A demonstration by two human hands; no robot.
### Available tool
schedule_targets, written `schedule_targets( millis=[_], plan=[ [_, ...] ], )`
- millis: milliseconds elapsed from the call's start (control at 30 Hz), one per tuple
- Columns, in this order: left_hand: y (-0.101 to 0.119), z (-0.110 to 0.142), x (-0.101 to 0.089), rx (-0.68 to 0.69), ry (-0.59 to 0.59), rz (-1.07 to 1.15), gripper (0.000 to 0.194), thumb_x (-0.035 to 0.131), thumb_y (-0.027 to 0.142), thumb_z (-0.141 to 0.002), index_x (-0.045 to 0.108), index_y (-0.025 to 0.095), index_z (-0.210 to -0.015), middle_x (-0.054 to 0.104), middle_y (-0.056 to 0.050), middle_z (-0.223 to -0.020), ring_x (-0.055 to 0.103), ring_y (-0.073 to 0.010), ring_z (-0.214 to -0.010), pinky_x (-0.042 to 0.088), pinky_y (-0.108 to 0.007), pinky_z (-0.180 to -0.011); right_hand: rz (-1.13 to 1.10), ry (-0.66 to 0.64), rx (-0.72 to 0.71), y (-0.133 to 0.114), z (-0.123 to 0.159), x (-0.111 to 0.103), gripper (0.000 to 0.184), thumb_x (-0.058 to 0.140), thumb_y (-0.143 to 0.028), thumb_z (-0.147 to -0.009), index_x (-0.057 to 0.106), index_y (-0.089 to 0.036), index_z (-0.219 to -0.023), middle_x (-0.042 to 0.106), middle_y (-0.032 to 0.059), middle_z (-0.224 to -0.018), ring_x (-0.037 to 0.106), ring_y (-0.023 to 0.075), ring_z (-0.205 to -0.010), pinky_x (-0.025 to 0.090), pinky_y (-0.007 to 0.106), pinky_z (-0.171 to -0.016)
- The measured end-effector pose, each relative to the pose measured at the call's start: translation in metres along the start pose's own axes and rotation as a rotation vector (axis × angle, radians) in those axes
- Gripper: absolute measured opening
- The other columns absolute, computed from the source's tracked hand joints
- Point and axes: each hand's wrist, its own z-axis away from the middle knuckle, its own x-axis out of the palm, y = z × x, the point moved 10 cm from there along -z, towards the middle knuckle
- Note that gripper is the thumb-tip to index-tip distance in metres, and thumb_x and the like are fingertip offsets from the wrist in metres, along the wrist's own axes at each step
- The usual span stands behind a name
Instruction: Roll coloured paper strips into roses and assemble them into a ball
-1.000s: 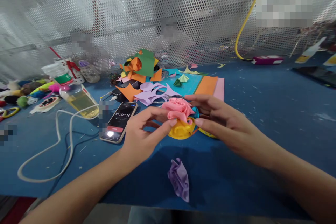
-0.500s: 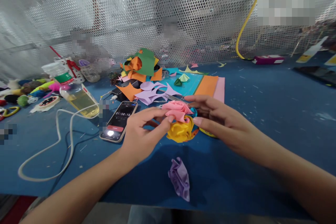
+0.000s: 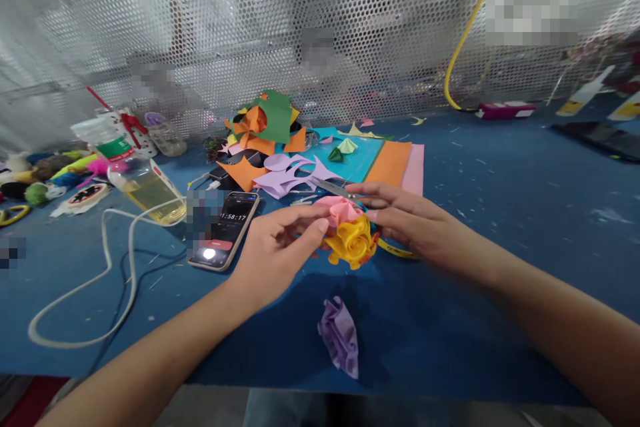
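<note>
Tabletop, blue and flat (image 3: 450,347), offers steady support for adjusting that is best kept light and done from beneath, so nothing gets crushed. The bare left hand (image 3: 273,253) angles inward, thumb forward, thumb and fingers clamped on a pink-and-yellow cluster of folded-paper roses (image 3: 354,241), which sits between both hands. The bare right hand (image 3: 425,221) reaches in from the side, fingers extended; whether their tips grip is hidden. A crumpled purple paper flower (image 3: 340,337) lies nearer the wearer.
</note>
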Motion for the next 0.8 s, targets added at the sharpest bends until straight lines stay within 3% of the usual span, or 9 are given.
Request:
schedule_targets(
  millis=[133,267,600,733,800],
  plan=[
    [0.008,0.003,0.008,0.055,-0.105,0.047,0.020,0.055,0.020,-0.086,0.068,0.018,-0.101,0.073,-0.005,-0.092,0.069,-0.0139,-0.078,0.060,-0.019,-0.059,-0.109,0.006,0.117,0.008,0.002,0.000,0.041,0.056,-0.030,-0.079,0.053,-0.025,-0.120,0.062,0.0038,-0.118,0.059,0.0208,-0.106,0.049,0.029,-0.081],
    [0.017,0.007,0.014,0.146,-0.181,-0.030,0.023,0.060,0.016,-0.082,0.066,0.018,-0.105,0.071,-0.007,-0.102,0.067,-0.0149,-0.083,0.060,-0.021,-0.065,-0.117,0.020,0.177,0.011,0.003,0.000,0.040,0.053,-0.030,-0.082,0.053,-0.020,-0.120,0.063,0.0073,-0.114,0.061,0.0202,-0.101,0.049,0.027,-0.075],
    [0.037,0.011,0.019,0.432,-0.144,-0.310,0.027,0.064,0.011,-0.076,0.065,0.018,-0.102,0.068,-0.008,-0.102,0.065,-0.0123,-0.076,0.057,-0.018,-0.056,-0.007,-0.038,0.036,0.005,0.001,0.003,0.040,0.054,-0.033,-0.080,0.054,-0.024,-0.120,0.059,0.0068,-0.125,0.058,0.0234,-0.110,0.053,0.032,-0.080],
    [0.049,0.023,0.028,0.675,-0.198,-0.541,0.033,0.058,0.006,-0.080,0.061,0.020,-0.110,0.060,-0.010,-0.117,0.061,-0.0164,-0.104,0.057,-0.024,-0.076,0.015,-0.035,0.036,0.007,0.000,0.001,0.041,0.054,-0.035,-0.081,0.054,-0.025,-0.121,0.058,0.0061,-0.127,0.057,0.0236,-0.112,0.052,0.033,-0.081],
    [0.052,0.027,0.031,0.751,-0.222,-0.611,0.029,0.056,0.006,-0.082,0.061,0.020,-0.107,0.060,-0.010,-0.117,0.059,-0.0164,-0.108,0.055,-0.027,-0.086,0.036,-0.020,0.047,0.009,0.000,-0.001,0.041,0.055,-0.035,-0.081,0.054,-0.027,-0.121,0.058,0.0045,-0.128,0.057,0.0232,-0.111,0.052,0.032,-0.079]
  ],
)
